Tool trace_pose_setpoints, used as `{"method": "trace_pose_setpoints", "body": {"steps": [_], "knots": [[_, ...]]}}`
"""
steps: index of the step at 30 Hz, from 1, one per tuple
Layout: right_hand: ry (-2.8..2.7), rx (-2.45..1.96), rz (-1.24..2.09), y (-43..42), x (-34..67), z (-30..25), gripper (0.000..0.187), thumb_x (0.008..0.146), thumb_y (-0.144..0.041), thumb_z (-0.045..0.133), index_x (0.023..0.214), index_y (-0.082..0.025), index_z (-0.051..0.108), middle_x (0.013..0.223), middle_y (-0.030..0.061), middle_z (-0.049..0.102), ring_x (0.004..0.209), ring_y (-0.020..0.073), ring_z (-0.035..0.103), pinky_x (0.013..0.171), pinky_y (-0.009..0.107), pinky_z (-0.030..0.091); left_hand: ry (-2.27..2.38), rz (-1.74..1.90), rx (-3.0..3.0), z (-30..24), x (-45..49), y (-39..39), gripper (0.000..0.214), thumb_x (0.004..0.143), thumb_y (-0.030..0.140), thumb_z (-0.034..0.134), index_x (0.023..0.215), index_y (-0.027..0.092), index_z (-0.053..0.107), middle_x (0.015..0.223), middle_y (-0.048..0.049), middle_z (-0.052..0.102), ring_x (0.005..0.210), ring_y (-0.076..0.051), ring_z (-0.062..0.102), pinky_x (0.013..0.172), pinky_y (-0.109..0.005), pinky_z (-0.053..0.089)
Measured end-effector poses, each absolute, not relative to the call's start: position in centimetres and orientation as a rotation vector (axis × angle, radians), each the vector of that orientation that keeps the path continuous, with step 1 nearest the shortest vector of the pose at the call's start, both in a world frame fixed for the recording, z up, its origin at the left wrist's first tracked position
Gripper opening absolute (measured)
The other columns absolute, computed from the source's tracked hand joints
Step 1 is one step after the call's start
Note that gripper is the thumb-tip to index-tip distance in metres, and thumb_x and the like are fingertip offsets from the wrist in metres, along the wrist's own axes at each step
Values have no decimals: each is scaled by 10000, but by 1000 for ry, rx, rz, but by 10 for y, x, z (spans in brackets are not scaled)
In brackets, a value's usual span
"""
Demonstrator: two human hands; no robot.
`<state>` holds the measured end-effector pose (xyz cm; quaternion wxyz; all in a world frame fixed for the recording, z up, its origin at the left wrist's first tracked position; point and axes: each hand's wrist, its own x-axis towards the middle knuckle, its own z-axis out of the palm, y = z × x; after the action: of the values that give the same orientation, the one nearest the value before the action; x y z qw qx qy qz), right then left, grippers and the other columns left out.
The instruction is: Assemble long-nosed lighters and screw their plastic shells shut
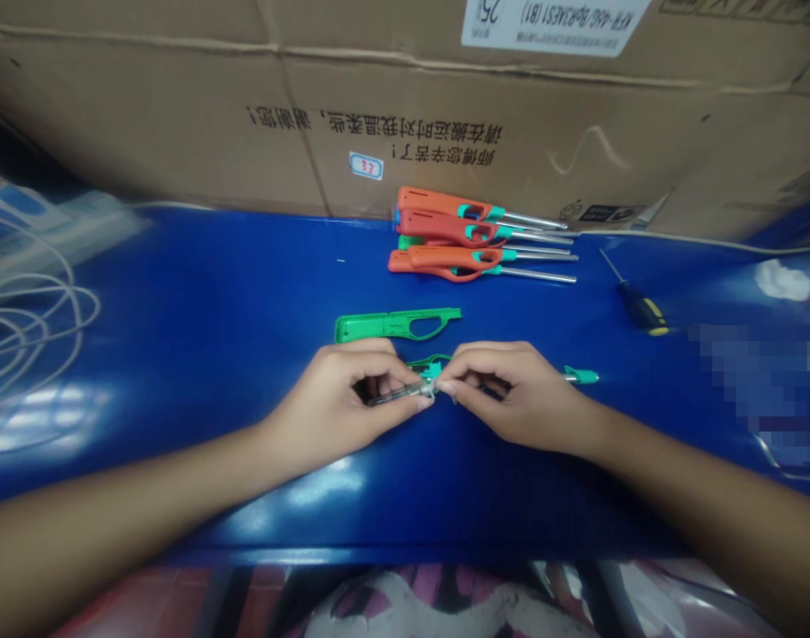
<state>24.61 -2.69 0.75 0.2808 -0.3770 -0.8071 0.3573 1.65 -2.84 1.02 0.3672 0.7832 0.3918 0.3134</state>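
Both my hands meet at the middle of the blue table (212, 354). My left hand (342, 399) is closed in a pinch on a clear lighter insert (398, 394) with a small teal part at its end. My right hand (511, 394) is closed too, pinching the same piece from the right; a teal nozzle tip (581, 376) pokes out beyond it. Just behind my fingers lies a green lighter shell half (395, 325), flat on the table and untouched.
Several orange-and-teal long lighters (471, 244) with metal tubes are stacked by a large cardboard box (179, 115) at the back. A yellow-and-black screwdriver (637, 306) lies to the right, white cables (33, 310) at the left, a white crumpled scrap (783, 279) far right.
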Motion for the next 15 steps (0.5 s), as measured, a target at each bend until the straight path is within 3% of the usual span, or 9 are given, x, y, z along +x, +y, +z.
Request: {"method": "trace_pose_setpoints", "body": {"steps": [9,15], "knots": [[-1825,-1177,1260,-24,246,11,206,897,-350,658,852,-151,688,712,1,596,567,87,453,505,232,368,1022,800,2012,10,13,-26,156,825,227,799,967,163,779,815,-4,708,682,-82,630,615,-177,494],[-1748,-1239,1325,-24,246,11,211,875,-366,662,840,-159,687,688,5,594,568,94,462,503,233,368,1034,797,2061,12,14,-25,102,840,220,784,922,160,786,754,9,689,650,-69,602,591,-168,463]]}}
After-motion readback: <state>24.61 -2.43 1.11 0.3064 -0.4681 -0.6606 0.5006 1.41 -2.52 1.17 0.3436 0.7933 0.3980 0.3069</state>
